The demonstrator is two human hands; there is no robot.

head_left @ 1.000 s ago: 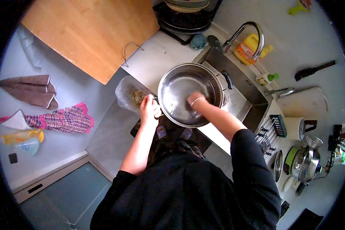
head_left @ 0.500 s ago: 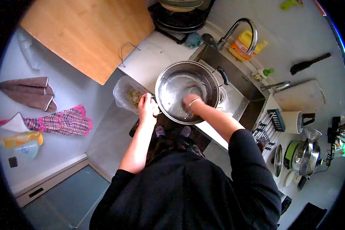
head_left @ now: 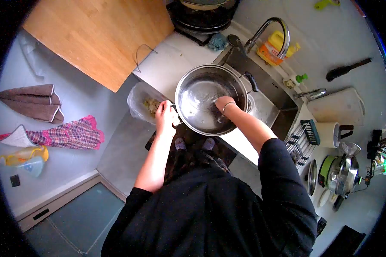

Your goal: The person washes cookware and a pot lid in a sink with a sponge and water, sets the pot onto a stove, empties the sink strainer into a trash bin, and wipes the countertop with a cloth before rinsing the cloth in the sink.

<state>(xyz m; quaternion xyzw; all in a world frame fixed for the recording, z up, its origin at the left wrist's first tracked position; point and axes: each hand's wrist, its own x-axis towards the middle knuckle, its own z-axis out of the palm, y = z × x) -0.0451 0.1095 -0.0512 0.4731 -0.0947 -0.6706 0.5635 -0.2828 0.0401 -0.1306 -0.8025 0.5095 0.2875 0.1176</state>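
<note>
A large, shiny steel pot [head_left: 196,94] is tilted at the edge of the counter and sink, its open mouth facing me. My left hand [head_left: 166,116] is closed around the pot's left handle, which the fingers mostly cover. Inside the pot, my right hand [head_left: 224,103] is curled against the inner surface. Its fingertips point away from me, so whatever they grip is hidden. The other black handle [head_left: 251,82] sticks out over the sink [head_left: 263,105]. Wet glints show on the pot's bottom.
Left of the pot hangs a clear plastic bag [head_left: 137,103] with food scraps. Above the sink arches a faucet [head_left: 283,36] beside a yellow jug [head_left: 273,47]. A dish rack [head_left: 303,139] stands at the right; a wooden board [head_left: 98,38] juts in at the upper left.
My right hand has moved up and to the right across the inside of the pot. My left hand keeps its hold on the handle, and the pot has shifted slightly.
</note>
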